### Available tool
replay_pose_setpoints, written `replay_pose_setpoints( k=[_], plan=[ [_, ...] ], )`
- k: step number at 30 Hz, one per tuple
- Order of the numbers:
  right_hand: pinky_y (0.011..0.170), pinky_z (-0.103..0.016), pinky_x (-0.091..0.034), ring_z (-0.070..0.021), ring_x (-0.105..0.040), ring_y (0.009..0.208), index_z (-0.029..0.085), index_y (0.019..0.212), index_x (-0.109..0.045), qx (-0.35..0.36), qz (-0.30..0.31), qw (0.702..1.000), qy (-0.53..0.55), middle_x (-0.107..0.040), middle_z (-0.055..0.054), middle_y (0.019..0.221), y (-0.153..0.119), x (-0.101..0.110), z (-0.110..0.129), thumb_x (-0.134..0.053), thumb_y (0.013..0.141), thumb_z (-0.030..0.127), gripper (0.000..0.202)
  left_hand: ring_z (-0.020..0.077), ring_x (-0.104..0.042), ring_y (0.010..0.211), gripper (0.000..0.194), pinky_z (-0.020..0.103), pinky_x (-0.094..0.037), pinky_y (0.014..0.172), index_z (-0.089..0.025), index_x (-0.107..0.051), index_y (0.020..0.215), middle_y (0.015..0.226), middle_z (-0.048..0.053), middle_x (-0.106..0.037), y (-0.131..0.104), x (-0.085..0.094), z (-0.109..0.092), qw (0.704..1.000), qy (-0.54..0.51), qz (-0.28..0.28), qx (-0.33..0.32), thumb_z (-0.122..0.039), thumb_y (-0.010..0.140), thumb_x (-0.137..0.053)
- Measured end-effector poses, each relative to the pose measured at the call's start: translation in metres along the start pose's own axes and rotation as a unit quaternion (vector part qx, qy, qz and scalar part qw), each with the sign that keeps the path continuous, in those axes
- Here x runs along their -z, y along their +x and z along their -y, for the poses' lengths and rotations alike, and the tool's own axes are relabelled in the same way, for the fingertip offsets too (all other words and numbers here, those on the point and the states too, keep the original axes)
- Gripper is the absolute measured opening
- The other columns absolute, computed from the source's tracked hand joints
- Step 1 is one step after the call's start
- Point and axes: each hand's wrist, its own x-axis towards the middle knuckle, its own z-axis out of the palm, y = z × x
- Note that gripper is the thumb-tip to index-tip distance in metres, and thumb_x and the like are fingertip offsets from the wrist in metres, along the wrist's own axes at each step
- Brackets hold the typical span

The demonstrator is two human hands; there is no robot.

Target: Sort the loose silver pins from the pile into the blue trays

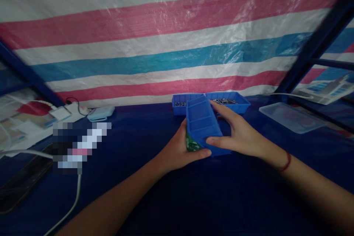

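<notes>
A blue plastic bin is held tilted above the table, its ribbed side facing me. My right hand grips it from the right, thumb on the near edge and fingers at the far end. From the left, my left hand is closed around the lower part, with its thumb along the near bottom edge. Shiny green material shows between my left palm and the bin; what it is cannot be made out. Behind stand two more blue bins, the left bin and the right bin, both with small metal pieces.
A clear plastic lid lies at the right. On the left are a phone, a white cable, a light blue case and a power strip. Striped sheeting hangs behind the dark blue tabletop.
</notes>
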Motion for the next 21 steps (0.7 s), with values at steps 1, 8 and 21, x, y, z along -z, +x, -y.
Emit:
replay_pose_setpoints(
  k=[1, 8, 21],
  plan=[
    [0.100, -0.056, -0.035, -0.0340, -0.043, 0.124, 0.027, 0.141, -0.029, -0.003, 0.000, 1.000, -0.017, -0.044, -0.010, 0.138, 0.000, 0.001, 0.000, -0.073, 0.064, 0.046, 0.091, 0.0317, -0.046, 0.121, 0.086, 0.053, -0.038, 0.101, -0.024, -0.016, 0.141, 0.135, 0.015, -0.043, 0.000, 0.000, 0.000, 1.000, 0.015, -0.003, -0.006, -0.033, 0.074, -0.070],
    [0.095, -0.055, -0.040, -0.0339, -0.047, 0.118, 0.024, 0.142, -0.028, -0.021, -0.011, 0.999, -0.045, -0.046, -0.011, 0.135, 0.001, 0.017, 0.004, -0.068, 0.067, 0.051, 0.089, 0.0305, -0.040, 0.126, 0.085, 0.051, -0.035, 0.103, -0.019, -0.013, 0.140, 0.137, 0.017, -0.037, -0.004, 0.001, -0.002, 0.995, 0.074, -0.063, -0.024, -0.032, 0.076, -0.067],
    [0.096, -0.050, -0.042, -0.0314, -0.049, 0.117, 0.028, 0.136, -0.036, 0.002, -0.211, 0.977, 0.016, -0.050, -0.009, 0.132, 0.003, 0.040, 0.008, -0.069, 0.069, 0.050, 0.078, 0.0253, -0.043, 0.123, 0.016, 0.047, -0.036, 0.101, -0.023, -0.061, 0.096, 0.123, 0.010, -0.046, -0.003, 0.009, -0.022, 0.971, 0.232, -0.063, -0.010, -0.026, 0.081, -0.059]
  ],
)
